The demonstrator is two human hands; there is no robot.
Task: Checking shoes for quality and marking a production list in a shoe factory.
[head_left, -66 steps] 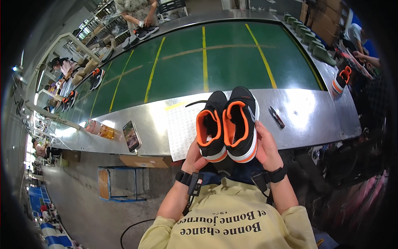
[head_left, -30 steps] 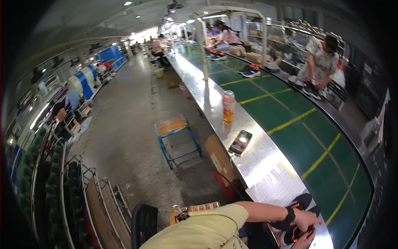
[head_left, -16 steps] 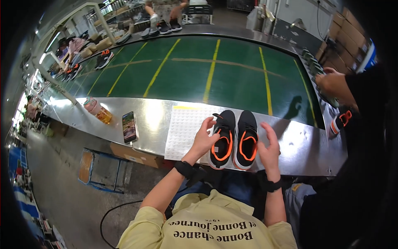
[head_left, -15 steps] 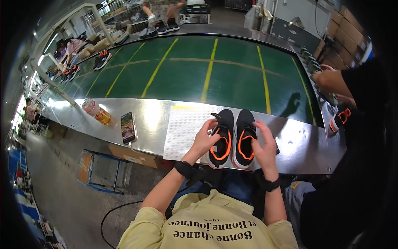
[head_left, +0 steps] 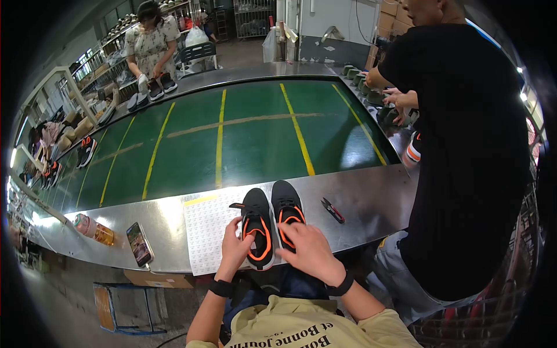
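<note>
Metal-topped table (head_left: pixel 371 188) frames a green surface (head_left: pixel 191 153) with yellow cross-stripes. Wall (head_left: pixel 342 17): white above, grey below, paint chipped. Black chair (head_left: pixel 198 52) stands beyond the far edge. Stool (head_left: pixel 105 307) with wooden seat stands on grey floor (head_left: pixel 65 293); lamp (head_left: pixel 13 156) lit at left

The person wears a pale yellow cotton-looking T-shirt (head_left: pixel 275 310) with short, loose sleeves (head_left: pixel 386 332) and dark printed lettering (head_left: pixel 316 335) across it, over dark blue trousers (head_left: pixel 304 281). A black band (head_left: pixel 221 288) circles the wrist below the bare left hand (head_left: pixel 233 252); a matching black wristband (head_left: pixel 343 284) sits below the bare right hand (head_left: pixel 313 253).
</note>
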